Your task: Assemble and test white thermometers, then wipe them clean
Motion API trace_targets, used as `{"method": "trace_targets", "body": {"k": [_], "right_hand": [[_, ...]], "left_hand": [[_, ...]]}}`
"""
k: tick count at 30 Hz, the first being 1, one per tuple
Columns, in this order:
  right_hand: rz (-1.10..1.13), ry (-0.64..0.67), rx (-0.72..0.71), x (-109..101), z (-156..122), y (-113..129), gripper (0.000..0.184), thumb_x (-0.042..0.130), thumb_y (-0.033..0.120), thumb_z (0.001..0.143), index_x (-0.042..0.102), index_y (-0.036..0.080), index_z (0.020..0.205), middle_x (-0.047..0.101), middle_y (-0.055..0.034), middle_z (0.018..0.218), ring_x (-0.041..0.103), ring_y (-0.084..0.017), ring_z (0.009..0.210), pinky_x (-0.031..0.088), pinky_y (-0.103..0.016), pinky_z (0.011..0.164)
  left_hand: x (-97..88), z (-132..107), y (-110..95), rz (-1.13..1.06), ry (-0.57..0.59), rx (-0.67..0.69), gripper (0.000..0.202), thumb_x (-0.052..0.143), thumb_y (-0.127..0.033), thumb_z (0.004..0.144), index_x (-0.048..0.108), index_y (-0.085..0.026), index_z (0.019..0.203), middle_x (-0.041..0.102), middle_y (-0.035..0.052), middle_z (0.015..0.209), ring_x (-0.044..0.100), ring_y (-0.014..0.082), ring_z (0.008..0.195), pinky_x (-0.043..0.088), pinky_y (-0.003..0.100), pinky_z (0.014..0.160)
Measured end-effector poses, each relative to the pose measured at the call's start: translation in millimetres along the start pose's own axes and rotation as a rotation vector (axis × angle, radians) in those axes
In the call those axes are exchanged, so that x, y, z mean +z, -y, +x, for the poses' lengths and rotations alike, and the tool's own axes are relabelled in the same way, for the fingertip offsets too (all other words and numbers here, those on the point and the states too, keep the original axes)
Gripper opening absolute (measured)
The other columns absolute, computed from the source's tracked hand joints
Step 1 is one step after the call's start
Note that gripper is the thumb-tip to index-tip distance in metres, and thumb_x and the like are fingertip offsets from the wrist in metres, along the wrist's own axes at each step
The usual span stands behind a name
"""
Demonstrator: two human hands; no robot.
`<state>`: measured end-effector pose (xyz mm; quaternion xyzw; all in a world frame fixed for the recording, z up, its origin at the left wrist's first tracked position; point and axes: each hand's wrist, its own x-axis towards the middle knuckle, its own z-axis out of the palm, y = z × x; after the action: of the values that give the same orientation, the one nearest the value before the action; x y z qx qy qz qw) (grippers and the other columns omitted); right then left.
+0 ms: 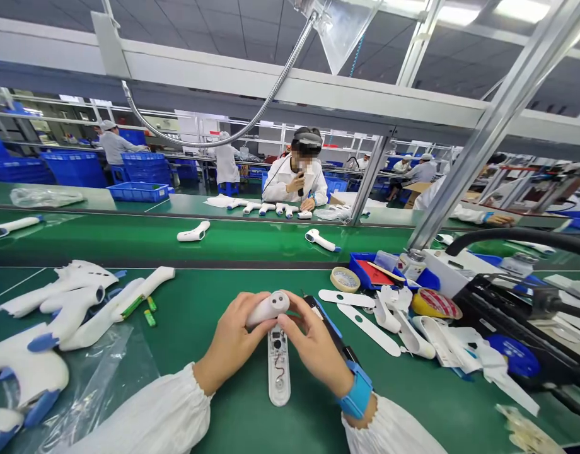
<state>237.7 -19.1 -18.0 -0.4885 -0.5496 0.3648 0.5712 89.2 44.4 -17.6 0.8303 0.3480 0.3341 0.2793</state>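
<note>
A white thermometer-gun body [277, 340] with its back open lies upright on the green bench, and a small circuit board and wires show in its handle. My left hand [233, 343] is wrapped round the rounded head of the thermometer-gun body from the left. My right hand [318, 347], with a blue wrist strap [359, 391], pinches the same head from the right. A dark tool [330, 328] lies just behind my right hand.
Several assembled white guns [67, 302] lie on plastic at the left. Loose white cover shells [365, 321], tape rolls [434, 304] and a blue parts tray [365, 268] sit at the right. More guns ride the green conveyor [193, 233]. A person in white [297, 180] works opposite.
</note>
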Motion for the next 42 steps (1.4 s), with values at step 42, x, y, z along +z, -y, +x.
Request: {"method": "trace_targets", "body": {"k": [42], "right_hand": [[0.15,0.146,0.368,3.1,30.7,-26.6,0.046,0.044,0.057,0.081,0.054,0.02,0.106,0.063,-0.0071,0.097,0.06,-0.02,0.091,0.046,-0.037,0.082]], "left_hand": [[-6.9,1.3,10.0,-0.791,-0.059,-0.407,0.038,0.054,-0.048,0.078,0.055,-0.016,0.099,0.056,-0.002,0.061,0.048,0.0089,0.049,0.04,0.021,0.048]]}}
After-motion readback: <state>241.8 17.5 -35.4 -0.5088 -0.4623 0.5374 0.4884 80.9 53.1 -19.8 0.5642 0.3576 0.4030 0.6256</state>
